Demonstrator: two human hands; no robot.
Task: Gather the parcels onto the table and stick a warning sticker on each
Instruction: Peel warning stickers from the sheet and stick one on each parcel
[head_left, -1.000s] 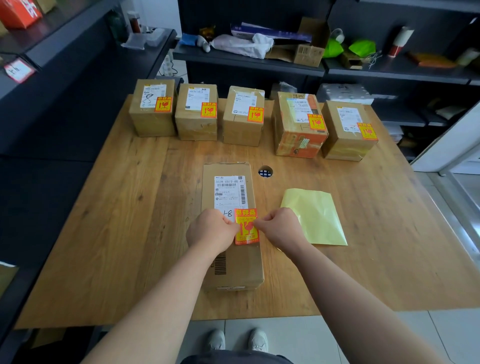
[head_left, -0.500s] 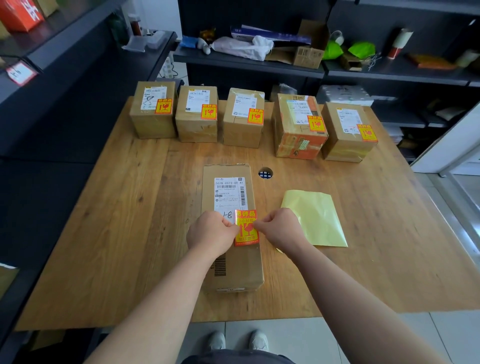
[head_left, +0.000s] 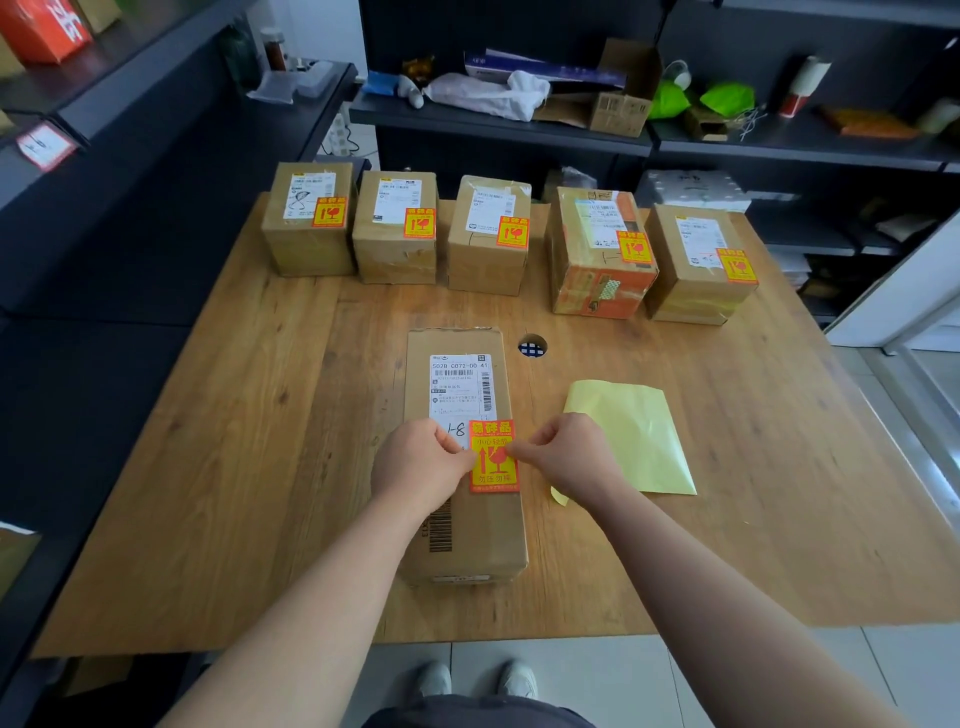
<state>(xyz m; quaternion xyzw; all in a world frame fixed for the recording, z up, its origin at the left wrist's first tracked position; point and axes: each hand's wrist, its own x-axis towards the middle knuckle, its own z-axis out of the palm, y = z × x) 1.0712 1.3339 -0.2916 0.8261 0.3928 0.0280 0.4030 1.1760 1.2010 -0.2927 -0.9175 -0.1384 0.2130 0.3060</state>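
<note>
A long cardboard parcel (head_left: 462, 525) with a white shipping label lies lengthwise in the middle of the wooden table (head_left: 249, 467). A red and yellow warning sticker (head_left: 494, 467) sits on its top, just below the label. My left hand (head_left: 421, 462) pinches the sticker's left edge. My right hand (head_left: 566, 457) pinches its right edge. Both hands rest on the parcel. Several smaller parcels stand in a row at the table's far side, from the leftmost parcel (head_left: 306, 249) to the rightmost parcel (head_left: 696, 280). Each of them carries a warning sticker.
A yellow backing sheet (head_left: 639, 436) lies flat to the right of the long parcel. A round cable hole (head_left: 532, 347) opens in the tabletop. Dark shelves (head_left: 519, 127) with clutter stand behind the table, and a dark counter (head_left: 104, 218) runs along the left.
</note>
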